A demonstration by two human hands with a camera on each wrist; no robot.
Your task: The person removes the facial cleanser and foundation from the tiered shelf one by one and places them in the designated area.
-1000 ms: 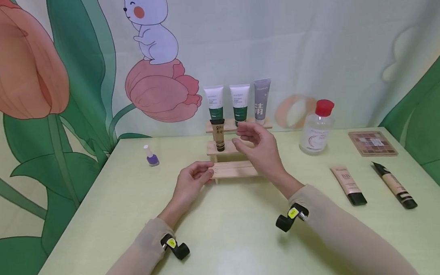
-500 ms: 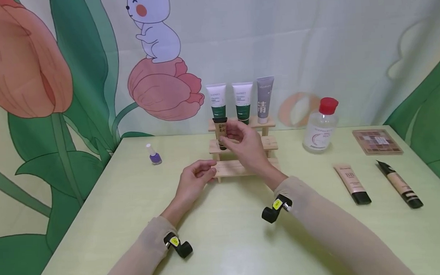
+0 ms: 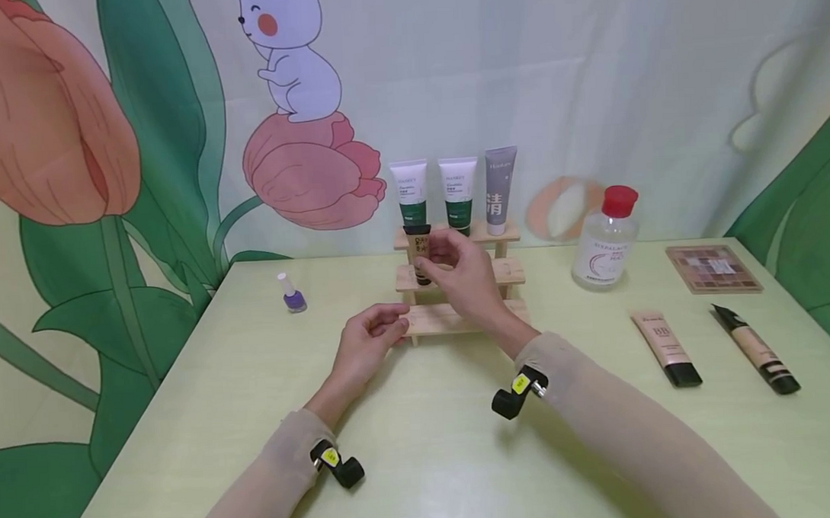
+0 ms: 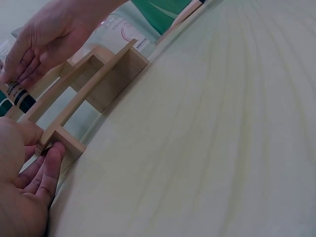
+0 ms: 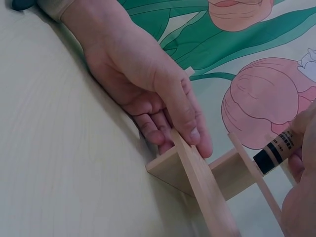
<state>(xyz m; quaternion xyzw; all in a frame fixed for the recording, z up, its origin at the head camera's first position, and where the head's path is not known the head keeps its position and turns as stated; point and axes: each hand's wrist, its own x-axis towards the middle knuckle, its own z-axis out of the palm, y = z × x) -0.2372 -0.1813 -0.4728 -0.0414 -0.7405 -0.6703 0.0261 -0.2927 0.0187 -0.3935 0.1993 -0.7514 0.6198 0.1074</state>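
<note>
Pinching the tan tube (image 3: 417, 246) with the right hand (image 3: 470, 278), earlier apart; still gripping the wooden stand (image 3: 439, 319) near left with the left hand (image 3: 366, 343).

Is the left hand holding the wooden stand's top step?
No, the left hand grips the left end of the stand's lowest step.

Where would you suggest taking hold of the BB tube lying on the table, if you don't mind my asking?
I'd probably pinch the BB tube across its middle, coming from above with the right hand, once that lets go of the small tube. The BB tube lies flat, black cap nearest the person, with both long sides exposed for pinching.
</note>
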